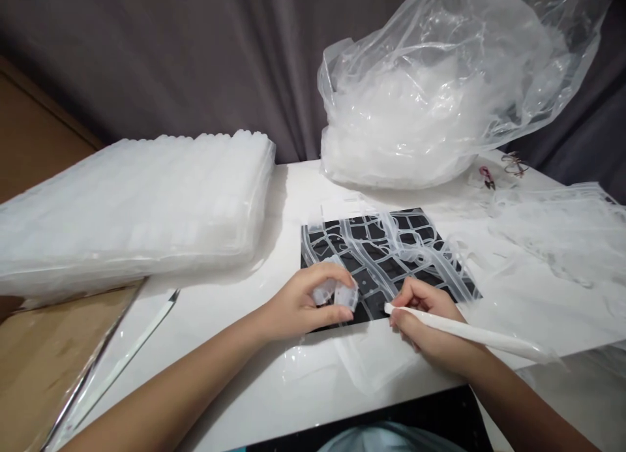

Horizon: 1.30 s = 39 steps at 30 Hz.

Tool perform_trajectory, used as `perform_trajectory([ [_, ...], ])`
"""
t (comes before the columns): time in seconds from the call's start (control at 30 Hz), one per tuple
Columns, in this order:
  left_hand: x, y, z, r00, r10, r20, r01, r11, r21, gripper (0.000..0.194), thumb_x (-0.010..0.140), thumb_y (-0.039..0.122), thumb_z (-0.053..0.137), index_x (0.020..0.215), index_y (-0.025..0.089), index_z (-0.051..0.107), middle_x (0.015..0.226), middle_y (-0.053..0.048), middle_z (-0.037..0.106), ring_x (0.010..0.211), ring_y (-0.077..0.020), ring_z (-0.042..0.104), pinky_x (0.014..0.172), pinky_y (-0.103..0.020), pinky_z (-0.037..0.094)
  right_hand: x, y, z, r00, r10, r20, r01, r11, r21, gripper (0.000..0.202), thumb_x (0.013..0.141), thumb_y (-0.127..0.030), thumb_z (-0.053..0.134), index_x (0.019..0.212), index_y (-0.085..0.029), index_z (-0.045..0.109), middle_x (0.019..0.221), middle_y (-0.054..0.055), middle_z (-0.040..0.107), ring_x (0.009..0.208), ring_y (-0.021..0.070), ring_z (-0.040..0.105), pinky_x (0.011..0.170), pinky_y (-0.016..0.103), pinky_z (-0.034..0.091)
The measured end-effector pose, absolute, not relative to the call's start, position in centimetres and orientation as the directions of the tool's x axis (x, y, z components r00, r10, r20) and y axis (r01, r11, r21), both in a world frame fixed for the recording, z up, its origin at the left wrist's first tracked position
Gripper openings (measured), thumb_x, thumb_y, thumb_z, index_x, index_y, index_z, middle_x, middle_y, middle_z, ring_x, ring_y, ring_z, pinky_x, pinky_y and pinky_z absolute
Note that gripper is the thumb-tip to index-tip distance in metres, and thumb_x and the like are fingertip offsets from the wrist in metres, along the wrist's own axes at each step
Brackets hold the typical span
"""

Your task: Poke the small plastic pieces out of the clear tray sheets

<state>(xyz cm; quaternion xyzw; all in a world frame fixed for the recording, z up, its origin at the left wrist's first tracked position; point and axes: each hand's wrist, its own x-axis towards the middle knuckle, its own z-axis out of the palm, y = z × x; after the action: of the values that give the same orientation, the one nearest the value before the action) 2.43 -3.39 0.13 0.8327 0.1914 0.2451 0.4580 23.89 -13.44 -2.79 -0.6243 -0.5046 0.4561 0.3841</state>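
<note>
My left hand (320, 302) is curled round several small translucent plastic pieces (346, 295), pinched between thumb and fingers. My right hand (430, 321) grips a white pen-like tool (482, 334), whose back end points to the lower right. Its working tip is hidden at my fingers. Beneath both hands lies a black mat (376, 302). A translucent plastic sheet with a grid of strips (364, 259) covers it, with loose curled strips towards the right. More clear plastic (376, 364) lies between my wrists.
A thick stack of frosted plastic sheets (147, 204) stands at left. At the back right sits a bulging clear bag (415, 113). Loose clear sheets (562, 224) lie at right, near small clips (486, 177). A slim pale tool (132, 351) with a dark tip rests beside cardboard (59, 367).
</note>
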Motion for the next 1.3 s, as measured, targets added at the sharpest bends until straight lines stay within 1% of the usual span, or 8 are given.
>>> perform_trajectory([
  [0.27,2.4,-3.8,0.1,0.799,0.537,0.270,0.166,-0.629,0.759,0.042,0.072,0.025,0.076,0.109,0.020,0.057,0.102,-0.004,0.063,0.091,-0.0181,0.060,0.081,-0.029,0.046,24.4,-10.8,0.2,-0.206,0.966,-0.158,0.537,-0.024,-0.843,0.007,0.070,-0.014,0.049,0.067,-0.021,0.048,0.061,-0.006,0.050,0.059,0.0110,0.044,0.051,0.022,0.030],
  [0.47,2.2,-3.5,0.3,0.808,0.488,0.329,0.111,-0.676,0.729,0.036,0.077,0.023,0.068,0.111,0.021,0.056,0.101,-0.005,0.063,0.089,-0.0177,0.059,0.079,-0.030,0.047,24.2,-8.5,-1.2,-0.322,0.938,-0.130,0.470,0.039,-0.882,0.012,0.067,-0.012,0.047,0.060,-0.019,0.040,0.061,-0.005,0.047,0.060,0.0105,0.043,0.053,0.023,0.030],
  [0.57,2.3,-3.0,0.5,0.782,0.515,0.351,0.179,-0.725,0.665,0.009,0.085,0.023,0.052,0.087,0.019,0.060,0.080,-0.003,0.061,0.076,-0.0160,0.055,0.071,-0.030,0.044,24.0,-8.1,-2.5,-0.301,0.945,-0.132,0.449,0.018,-0.893,0.014,0.068,-0.012,0.046,0.059,-0.019,0.038,0.058,-0.006,0.042,0.059,0.0103,0.040,0.053,0.023,0.029],
  [0.7,2.4,-3.0,0.4,0.703,0.608,0.369,0.398,-0.766,0.505,0.026,0.082,0.031,0.058,0.062,0.017,0.049,0.063,0.000,0.048,0.064,-0.0149,0.048,0.061,-0.028,0.039,23.9,-8.2,-3.2,-0.293,0.944,-0.151,0.453,-0.002,-0.891,0.013,0.070,-0.014,0.044,0.060,-0.020,0.038,0.057,-0.006,0.040,0.058,0.0106,0.037,0.051,0.024,0.027],
  [0.9,3.0,-3.8,-0.8,0.791,0.544,0.281,0.399,-0.806,0.437,0.010,0.091,0.026,0.053,0.089,0.017,0.057,0.093,-0.005,0.057,0.078,-0.0145,0.057,0.065,-0.024,0.045,23.9,-8.3,-3.2,-0.291,0.945,-0.148,0.452,0.000,-0.892,0.010,0.071,-0.015,0.045,0.063,-0.020,0.043,0.061,-0.005,0.047,0.061,0.0109,0.041,0.054,0.024,0.030],
  [1.03,3.1,-4.0,-1.3,0.828,0.526,0.193,0.439,-0.823,0.359,0.027,0.089,0.040,0.057,0.110,0.021,0.058,0.096,-0.004,0.058,0.075,-0.0154,0.058,0.061,-0.025,0.045,23.9,-8.3,-3.1,-0.279,0.948,-0.153,0.486,0.001,-0.874,0.010,0.071,-0.014,0.045,0.062,-0.019,0.045,0.062,-0.005,0.049,0.061,0.0108,0.043,0.055,0.023,0.030],
  [1.2,3.6,-4.7,-1.5,0.806,0.581,0.108,0.536,-0.795,0.283,0.017,0.089,0.033,0.054,0.102,0.025,0.062,0.105,-0.003,0.054,0.062,-0.0109,0.053,0.055,-0.024,0.041,23.5,-8.6,-2.9,-0.283,0.950,-0.135,0.550,0.046,-0.834,0.011,0.073,-0.016,0.045,0.063,-0.019,0.043,0.056,-0.006,0.044,0.056,0.0100,0.039,0.052,0.023,0.027],
  [1.3,3.5,-4.4,-0.8,0.809,0.575,0.119,0.497,-0.779,0.381,0.014,0.091,0.025,0.047,0.089,0.022,0.061,0.105,-0.003,0.054,0.069,-0.0118,0.054,0.060,-0.025,0.042,23.3,-8.7,-2.6,-0.329,0.938,-0.113,0.565,0.099,-0.819,0.014,0.073,-0.016,0.045,0.062,-0.019,0.037,0.055,-0.005,0.040,0.053,0.0097,0.035,0.049,0.024,0.024],
])
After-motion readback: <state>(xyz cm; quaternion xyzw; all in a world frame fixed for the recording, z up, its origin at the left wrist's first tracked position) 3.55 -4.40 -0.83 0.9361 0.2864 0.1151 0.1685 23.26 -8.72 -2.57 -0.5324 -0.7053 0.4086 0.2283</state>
